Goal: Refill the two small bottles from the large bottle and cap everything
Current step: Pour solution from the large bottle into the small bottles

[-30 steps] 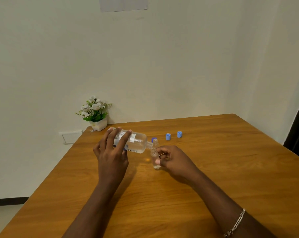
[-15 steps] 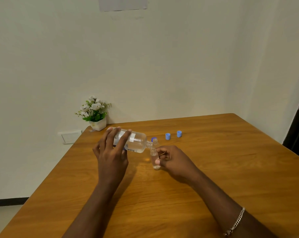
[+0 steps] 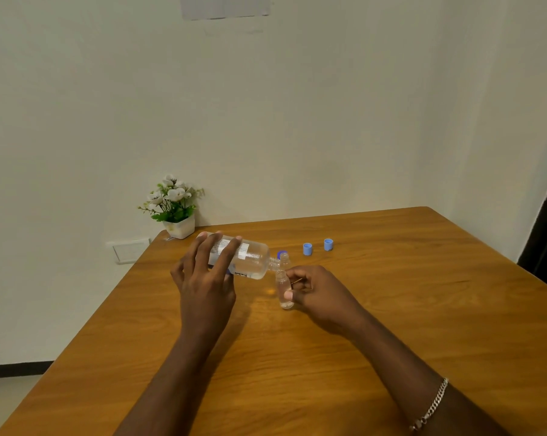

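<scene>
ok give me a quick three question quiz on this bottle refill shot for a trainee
1. True or false: the large clear plastic bottle stands upright on the wooden table.
2. Which hand holds the small clear bottle at the large bottle's neck: A, left hand, or B, right hand?
3. How many light blue plastic caps lie loose on the table beyond the hands?

Key: 1 false, it is tipped on its side in the left hand; 2 B; 3 two.

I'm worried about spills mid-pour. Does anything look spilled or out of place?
Nothing stands out. The left hand tips the large bottle to the mouth of the small bottle, held upright by the right hand. No puddle shows on the table.
</scene>
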